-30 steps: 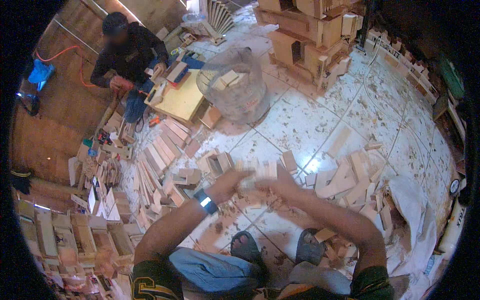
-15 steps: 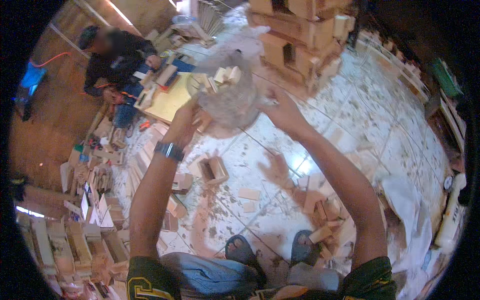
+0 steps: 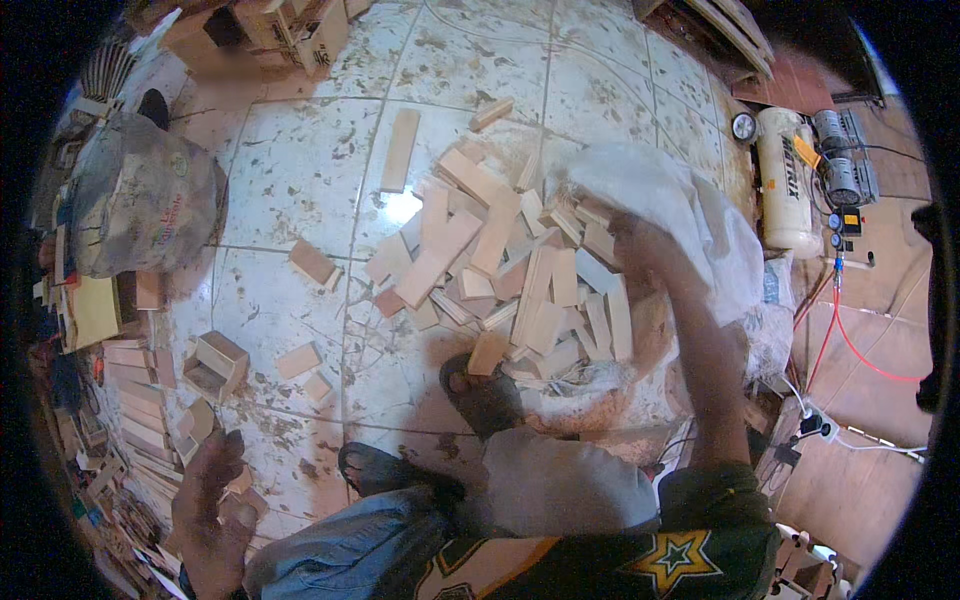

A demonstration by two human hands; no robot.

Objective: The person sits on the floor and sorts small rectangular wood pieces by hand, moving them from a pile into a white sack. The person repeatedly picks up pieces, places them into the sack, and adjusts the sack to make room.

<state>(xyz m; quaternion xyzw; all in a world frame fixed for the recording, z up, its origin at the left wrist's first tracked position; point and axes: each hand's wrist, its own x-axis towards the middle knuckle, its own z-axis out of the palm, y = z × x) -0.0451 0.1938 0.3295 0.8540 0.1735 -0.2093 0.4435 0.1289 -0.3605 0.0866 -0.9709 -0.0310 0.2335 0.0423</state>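
Observation:
Beside the white sack point(image 3: 665, 190) on the right, my right hand point(image 3: 640, 248) reaches down at the edge of a pile of wood offcuts point(image 3: 490, 255). Its fingers are smeared and partly hidden, so whether it grips the sack or a piece of wood does not show. My left hand point(image 3: 215, 505) is raised low at the left near my knee, fingers apart and nothing in it. A cloudy plastic bag point(image 3: 150, 200) with red print stands on the tiles at the far left, away from both hands.
A small open wooden box point(image 3: 215, 365) lies on the floor at left, with stacked wood strips point(image 3: 140, 410) beyond it. Larger wooden boxes point(image 3: 290, 30) stand at the back. A cream air compressor point(image 3: 790, 180) with a red hose point(image 3: 870, 365) is at the right.
My view has turned to the right. Both hands have let go of the plastic bag, which now stands at the left. My right hand has moved to the wood pile, my left has dropped low.

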